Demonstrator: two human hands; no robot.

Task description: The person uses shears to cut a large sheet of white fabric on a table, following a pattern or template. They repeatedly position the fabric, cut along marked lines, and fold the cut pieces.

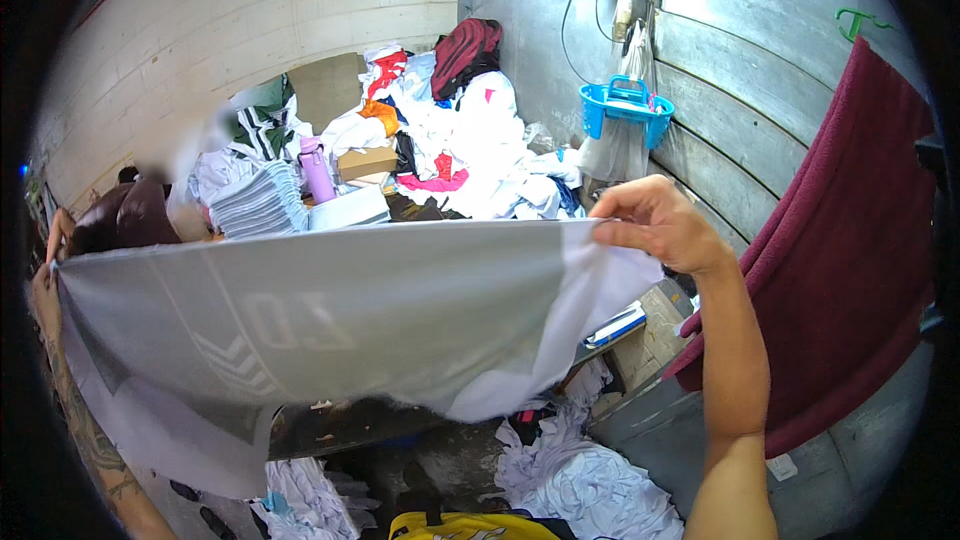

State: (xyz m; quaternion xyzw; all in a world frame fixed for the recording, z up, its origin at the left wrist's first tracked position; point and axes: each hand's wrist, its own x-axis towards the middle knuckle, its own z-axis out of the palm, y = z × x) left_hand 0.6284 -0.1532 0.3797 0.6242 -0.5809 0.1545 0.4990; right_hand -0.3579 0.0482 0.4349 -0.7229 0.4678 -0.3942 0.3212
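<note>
A wide white cloth panel (pixel 400 310) is stretched between my hands, its top edge nearly level. Faint printed stripes and characters show through the fabric. At the far left, my left hand (pixel 47 298) pinches one upper corner. My right hand (pixel 660 225) grips the top edge near the other end between thumb and fingers, and a loose end drapes below it. The lower part of the panel sags and hangs free. Just behind its top edge are a stack of folded pale cloth (pixel 258 205) and a purple bottle (pixel 317 170).
Behind lies a heap of white garments (pixel 490 140) with a cardboard box (pixel 366 162) and a maroon backpack (pixel 468 58). A blue basket (pixel 625 112) hangs on the wall. Maroon fabric (pixel 830 240) hangs at right. White cloth (pixel 600 490) lies on the floor. Another person (pixel 135 215) is at left.
</note>
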